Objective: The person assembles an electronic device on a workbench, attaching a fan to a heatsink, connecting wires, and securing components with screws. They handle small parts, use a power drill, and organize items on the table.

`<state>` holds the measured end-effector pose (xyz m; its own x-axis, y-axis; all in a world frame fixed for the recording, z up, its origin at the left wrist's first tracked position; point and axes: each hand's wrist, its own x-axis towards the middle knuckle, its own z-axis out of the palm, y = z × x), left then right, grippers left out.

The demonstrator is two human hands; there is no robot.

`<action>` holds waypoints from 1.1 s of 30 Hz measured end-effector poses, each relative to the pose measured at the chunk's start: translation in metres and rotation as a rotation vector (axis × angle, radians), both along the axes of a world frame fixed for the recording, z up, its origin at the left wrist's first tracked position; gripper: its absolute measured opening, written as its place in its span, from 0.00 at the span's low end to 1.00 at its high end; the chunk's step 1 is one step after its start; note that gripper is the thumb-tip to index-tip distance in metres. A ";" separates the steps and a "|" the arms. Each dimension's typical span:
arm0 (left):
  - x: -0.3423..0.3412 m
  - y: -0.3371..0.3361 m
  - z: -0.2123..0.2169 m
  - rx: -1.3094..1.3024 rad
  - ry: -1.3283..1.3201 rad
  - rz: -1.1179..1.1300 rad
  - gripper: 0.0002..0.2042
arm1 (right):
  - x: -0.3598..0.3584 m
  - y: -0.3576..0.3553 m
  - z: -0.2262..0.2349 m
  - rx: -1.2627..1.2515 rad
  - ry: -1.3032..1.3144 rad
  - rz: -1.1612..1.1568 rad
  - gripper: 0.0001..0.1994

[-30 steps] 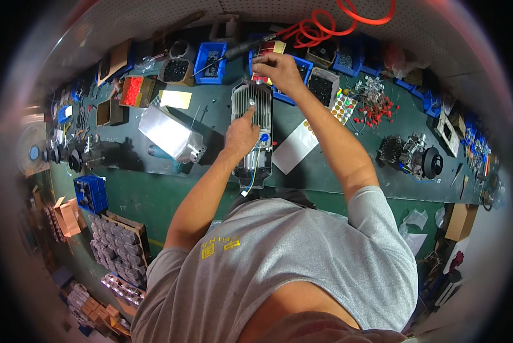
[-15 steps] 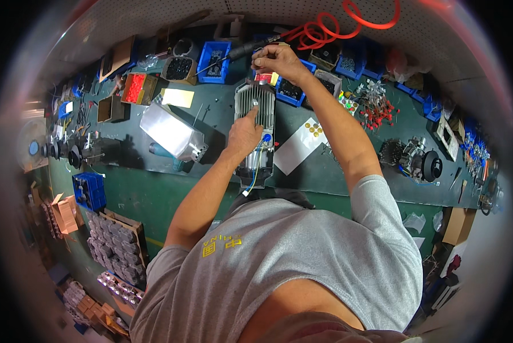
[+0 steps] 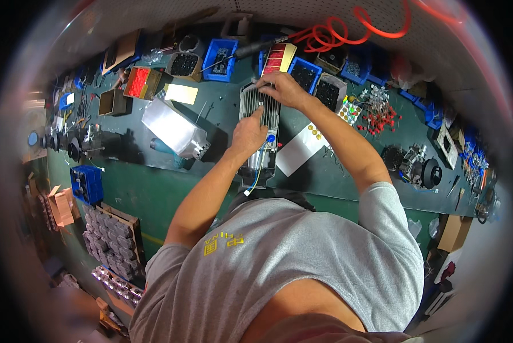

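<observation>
"As the survey runs from the body outward, what comes first?"

"Past the grey shirt [image 3: 302, 246], a white plug [image 3: 247, 193] on thin wires [image 3: 260, 169], at the near end of a finned housing [image 3: 248, 103]. The housing lies lengthwise on the desk [image 3: 222, 108], straight ahead, fins toward the far end."

"Condition of the left hand?"

"The left hand [image 3: 249, 136] rests on the housing, index finger extended onto the fins, the others curled. No loose part shows in it; whether the hidden fingers grip the housing cannot be told."

"Items alongside?"

"A silver cover [image 3: 168, 127] to the left; a white sheet [image 3: 293, 155] bearing round gold stickers [image 3: 314, 131] to the right."

"And the right hand?"

"The right hand [image 3: 285, 90] is at the housing's far end, thumb and fingertips drawn close together. Whether they pinch a small part cannot be told."

"Step in hand?"

"Judged by posture, fine fingertip work on the finned end, the left hand apparently steadying or marking a spot. The next move, in my judgement, calls for a still housing and exact placement of the right fingertips."

"Farther out?"

"Red labels [image 3: 276, 58], a blue bin [image 3: 216, 77] with a black driver [image 3: 260, 47] reaching across it, then a coiled red hose [image 3: 337, 43]."
</observation>
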<state>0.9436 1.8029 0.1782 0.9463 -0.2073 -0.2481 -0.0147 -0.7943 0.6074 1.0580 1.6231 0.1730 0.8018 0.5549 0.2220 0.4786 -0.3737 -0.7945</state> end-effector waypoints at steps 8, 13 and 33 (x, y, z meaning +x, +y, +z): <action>-0.001 -0.003 -0.002 0.003 -0.008 0.048 0.27 | -0.019 0.001 -0.013 -0.198 -0.217 0.135 0.10; 0.000 -0.003 0.007 -0.001 0.041 0.057 0.26 | -0.023 0.002 -0.021 -0.169 -0.230 0.111 0.10; -0.025 0.007 0.022 -0.165 -0.046 0.137 0.21 | -0.029 0.007 -0.018 -0.259 -0.196 0.052 0.10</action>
<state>0.9182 1.8104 0.2000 0.9779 -0.1105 -0.1778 0.0559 -0.6805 0.7306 1.0292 1.6302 0.1550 0.7267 0.6522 0.2156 0.6371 -0.5224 -0.5668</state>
